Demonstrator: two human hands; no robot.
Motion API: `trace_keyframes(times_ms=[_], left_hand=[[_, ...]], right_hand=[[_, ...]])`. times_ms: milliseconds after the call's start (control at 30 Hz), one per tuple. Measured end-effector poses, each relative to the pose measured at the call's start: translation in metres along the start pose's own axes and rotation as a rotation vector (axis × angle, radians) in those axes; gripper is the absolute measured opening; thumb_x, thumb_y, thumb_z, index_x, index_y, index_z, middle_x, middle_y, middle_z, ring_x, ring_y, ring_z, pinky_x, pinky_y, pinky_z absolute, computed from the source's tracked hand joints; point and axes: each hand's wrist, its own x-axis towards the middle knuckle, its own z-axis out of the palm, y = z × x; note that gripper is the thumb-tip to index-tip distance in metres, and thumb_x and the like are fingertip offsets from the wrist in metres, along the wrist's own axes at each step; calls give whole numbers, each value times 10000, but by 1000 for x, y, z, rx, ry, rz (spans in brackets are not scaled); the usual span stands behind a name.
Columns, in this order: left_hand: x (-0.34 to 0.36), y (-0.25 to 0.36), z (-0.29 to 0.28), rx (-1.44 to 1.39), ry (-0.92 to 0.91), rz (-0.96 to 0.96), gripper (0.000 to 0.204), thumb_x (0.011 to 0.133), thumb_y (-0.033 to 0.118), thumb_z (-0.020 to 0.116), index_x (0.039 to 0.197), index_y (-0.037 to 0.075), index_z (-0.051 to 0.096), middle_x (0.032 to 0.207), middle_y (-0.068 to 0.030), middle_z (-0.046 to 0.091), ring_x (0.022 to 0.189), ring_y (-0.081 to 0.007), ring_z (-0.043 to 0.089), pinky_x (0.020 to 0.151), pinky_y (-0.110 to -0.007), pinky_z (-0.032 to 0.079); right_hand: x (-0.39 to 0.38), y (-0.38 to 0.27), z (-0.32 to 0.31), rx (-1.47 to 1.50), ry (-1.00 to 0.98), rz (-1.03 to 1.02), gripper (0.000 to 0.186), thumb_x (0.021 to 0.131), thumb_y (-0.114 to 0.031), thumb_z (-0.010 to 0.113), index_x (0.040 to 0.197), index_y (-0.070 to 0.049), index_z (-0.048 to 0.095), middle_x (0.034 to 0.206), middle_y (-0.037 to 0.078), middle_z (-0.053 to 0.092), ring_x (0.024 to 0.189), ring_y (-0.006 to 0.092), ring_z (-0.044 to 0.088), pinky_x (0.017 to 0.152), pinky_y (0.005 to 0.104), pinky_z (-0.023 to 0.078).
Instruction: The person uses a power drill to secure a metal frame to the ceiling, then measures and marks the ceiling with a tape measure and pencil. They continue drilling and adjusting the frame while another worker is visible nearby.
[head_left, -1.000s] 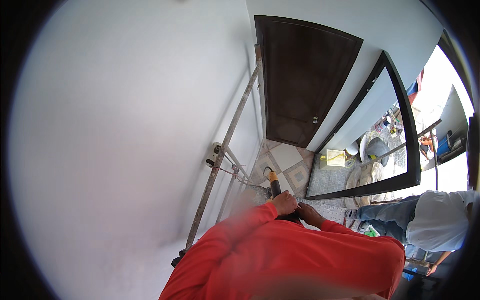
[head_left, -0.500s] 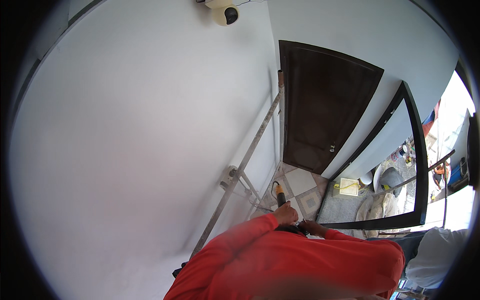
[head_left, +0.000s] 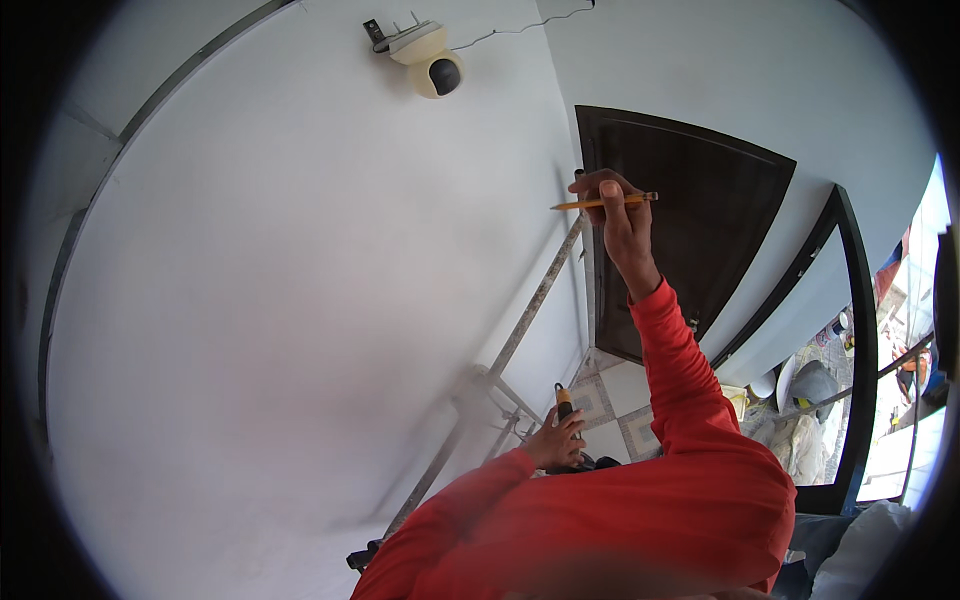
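Raised out in front of the dark brown door (head_left: 690, 240), my right hand (head_left: 624, 228) pinches a yellow pencil (head_left: 574, 206). The pencil lies nearly level, its sharpened tip pointing left at the white wall (head_left: 300, 250). Low down near my waist, my left hand (head_left: 553, 443) is curled round a tool with an orange-and-black handle (head_left: 565, 403). A dark hook or loop tops the handle, and the rest of the tool is hidden behind the hand and my red sleeve. Some black items show beside that hand, too small to name.
A rusty scaffold pole (head_left: 530, 310) slants along the wall. A cream-coloured camera (head_left: 436, 72) is mounted high up, with a wire. To the right, a black frame (head_left: 862, 330) stands open before bags and buckets. Patterned tiles (head_left: 625, 388) cover the floor.
My right hand has risen from near my waist to in front of the door, bringing the pencil into sight. The left hand stays low by the tool. The view has shifted slightly upward.
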Motion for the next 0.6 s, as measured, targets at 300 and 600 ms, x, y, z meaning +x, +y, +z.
trace_keyframes(times_ms=[300,600], left_hand=[[18,-20,6,-142,-29,-107,539,933,559,621,1324,191,668,1688,-113,263,1606,-303,38,1213,-676,180],[33,-22,-13,-129,-73,-112,527,947,536,611,1336,184,661,1642,-147,339,1584,-346,145,1193,-635,243]], right_hand=[[125,4,77,87,88,-412,258,1033,-154,633,1239,-23,715,1011,52,730,805,103,611,718,268,494],[161,28,88,151,31,-366,283,1062,-160,557,1282,-41,690,1054,59,744,834,119,641,706,260,509]])
